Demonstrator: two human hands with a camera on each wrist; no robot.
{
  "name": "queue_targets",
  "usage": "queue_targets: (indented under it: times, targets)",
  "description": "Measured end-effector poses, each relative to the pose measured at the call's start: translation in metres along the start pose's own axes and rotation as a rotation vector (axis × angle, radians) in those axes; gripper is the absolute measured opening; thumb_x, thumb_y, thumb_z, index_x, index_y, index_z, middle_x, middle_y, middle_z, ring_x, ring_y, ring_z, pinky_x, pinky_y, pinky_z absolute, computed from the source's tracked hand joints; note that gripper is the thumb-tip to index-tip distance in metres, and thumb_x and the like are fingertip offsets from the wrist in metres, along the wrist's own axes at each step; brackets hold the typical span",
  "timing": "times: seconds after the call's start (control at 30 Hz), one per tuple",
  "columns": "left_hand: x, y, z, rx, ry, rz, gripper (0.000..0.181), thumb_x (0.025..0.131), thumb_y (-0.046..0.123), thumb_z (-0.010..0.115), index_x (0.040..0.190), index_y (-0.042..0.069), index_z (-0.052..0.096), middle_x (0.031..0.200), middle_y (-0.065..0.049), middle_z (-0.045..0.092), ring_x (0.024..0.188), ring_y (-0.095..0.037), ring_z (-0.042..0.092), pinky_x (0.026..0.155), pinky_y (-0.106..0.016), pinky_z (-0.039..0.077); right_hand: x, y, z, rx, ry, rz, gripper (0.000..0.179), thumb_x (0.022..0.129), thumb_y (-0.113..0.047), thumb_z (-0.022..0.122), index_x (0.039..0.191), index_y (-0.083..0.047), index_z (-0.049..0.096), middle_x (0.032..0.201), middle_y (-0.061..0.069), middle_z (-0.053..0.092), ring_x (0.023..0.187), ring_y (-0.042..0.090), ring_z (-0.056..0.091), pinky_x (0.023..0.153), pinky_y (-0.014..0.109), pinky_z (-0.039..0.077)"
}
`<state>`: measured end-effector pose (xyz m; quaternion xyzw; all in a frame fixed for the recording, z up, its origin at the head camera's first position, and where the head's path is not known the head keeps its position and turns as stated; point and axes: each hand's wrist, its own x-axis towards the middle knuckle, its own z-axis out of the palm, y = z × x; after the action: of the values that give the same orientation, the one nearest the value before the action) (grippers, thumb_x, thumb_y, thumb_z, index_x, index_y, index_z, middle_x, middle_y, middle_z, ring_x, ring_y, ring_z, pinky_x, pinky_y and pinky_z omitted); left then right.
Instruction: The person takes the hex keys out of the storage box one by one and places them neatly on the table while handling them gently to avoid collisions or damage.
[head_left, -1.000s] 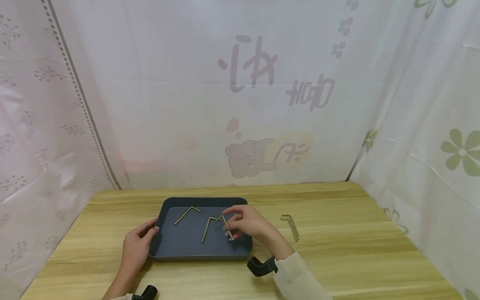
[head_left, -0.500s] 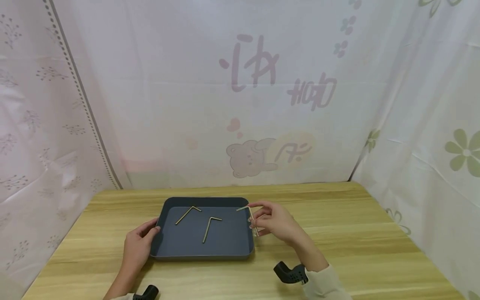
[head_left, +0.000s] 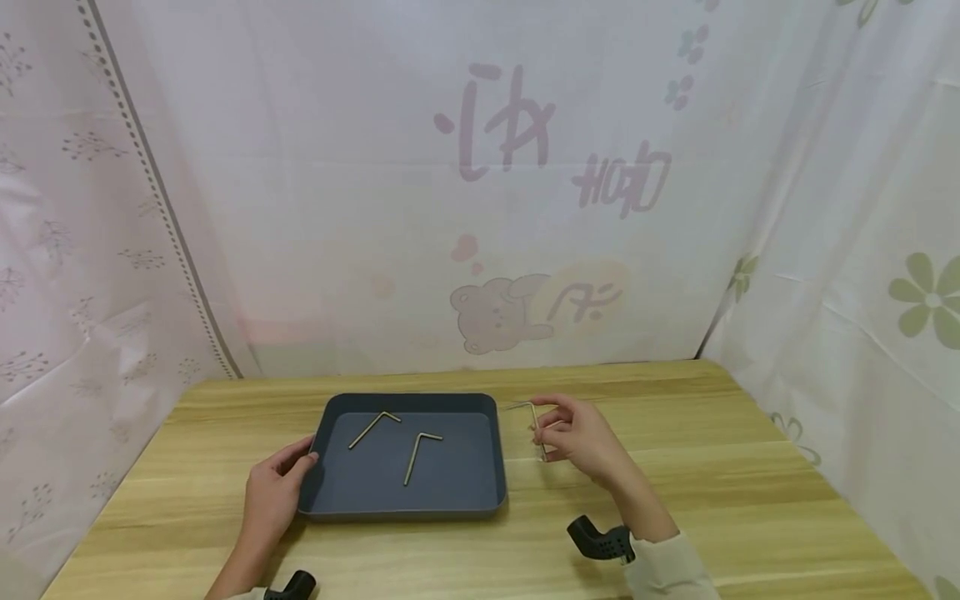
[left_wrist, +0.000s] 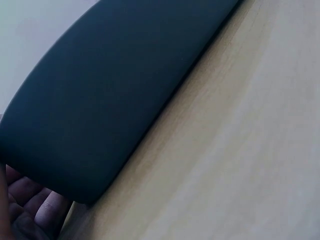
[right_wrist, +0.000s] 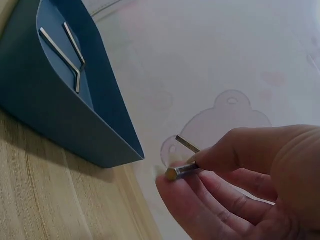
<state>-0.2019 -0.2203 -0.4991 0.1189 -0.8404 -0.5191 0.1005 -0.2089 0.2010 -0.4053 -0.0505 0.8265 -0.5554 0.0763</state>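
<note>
The right hand (head_left: 583, 437) is pinching an L-shaped metal key (right_wrist: 183, 171) (likely light, stiff and slippery, best held by its long leg) just right of the tray (head_left: 465, 471), whose wall the left hand (head_left: 274, 490) is gripping.

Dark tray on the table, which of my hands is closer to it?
Left. Your left hand grips the tray at its left edge, while your right hand is apart from it, off its right side, pinching an L-shaped metal rod.
</note>
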Motion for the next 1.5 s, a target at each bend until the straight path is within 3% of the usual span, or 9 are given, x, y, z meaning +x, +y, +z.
queue_targets:
  times: [0.43,0.77,0.93,1.07,1.33,1.5]
  targets:
    - [0.001,-0.001,0.000,0.003,0.021,0.014,0.035,0.098,0.026,0.064,0.131,0.012,0.070,0.130,-0.011,0.071,0.091,0.025,0.048,0.077,-0.002,0.040,-0.004,0.004,-0.024,-0.159,0.091,0.004,0.049,0.096,-0.004,0.064,0.144,-0.005,0.053,0.112,0.019,0.067,0.088,0.018,0.069,0.074,0.041,0.061]
    - [0.001,-0.001,0.001,-0.009,0.014,0.019,0.035,0.099,0.025,0.063,0.131,0.012,0.070,0.131,-0.010,0.070,0.093,0.024,0.049,0.078,-0.002,0.041,-0.005,0.019,-0.046,-0.271,0.181,0.024,0.048,0.095,-0.004,0.064,0.142,-0.002,0.054,0.113,0.023,0.067,0.097,0.032,0.069,0.071,0.036,0.062]
    - [0.001,-0.002,0.001,-0.004,0.012,0.035,0.035,0.099,0.024,0.063,0.130,0.011,0.070,0.130,-0.012,0.070,0.093,0.024,0.049,0.078,-0.002,0.041,-0.002,0.034,-0.052,-0.440,0.228,0.007,0.043,0.093,-0.001,0.064,0.136,0.004,0.059,0.104,0.023,0.070,0.091,0.031,0.070,0.064,0.034,0.057]
    - [0.001,-0.002,0.001,-0.005,0.019,0.031,0.035,0.099,0.024,0.063,0.130,0.011,0.070,0.130,-0.011,0.071,0.092,0.025,0.049,0.078,-0.001,0.041,0.001,0.045,-0.053,-0.579,0.267,-0.010,0.040,0.089,0.001,0.066,0.128,0.006,0.063,0.096,0.020,0.072,0.087,0.030,0.069,0.069,0.039,0.054]
    - [0.001,-0.002,0.001,0.002,0.018,0.033,0.035,0.099,0.025,0.063,0.131,0.012,0.070,0.130,-0.010,0.071,0.092,0.025,0.048,0.078,-0.001,0.040,0.004,0.056,-0.050,-0.601,0.246,0.052,0.039,0.089,0.002,0.065,0.128,0.008,0.062,0.094,0.018,0.071,0.078,0.023,0.062,0.064,0.035,0.049]
    - [0.001,-0.002,0.001,0.004,0.015,0.036,0.035,0.099,0.025,0.063,0.131,0.013,0.070,0.130,-0.009,0.071,0.092,0.025,0.049,0.079,-0.001,0.040,0.005,0.059,-0.048,-0.596,0.260,0.067,0.036,0.090,0.000,0.066,0.124,0.009,0.064,0.094,0.018,0.073,0.082,0.025,0.065,0.069,0.038,0.052]
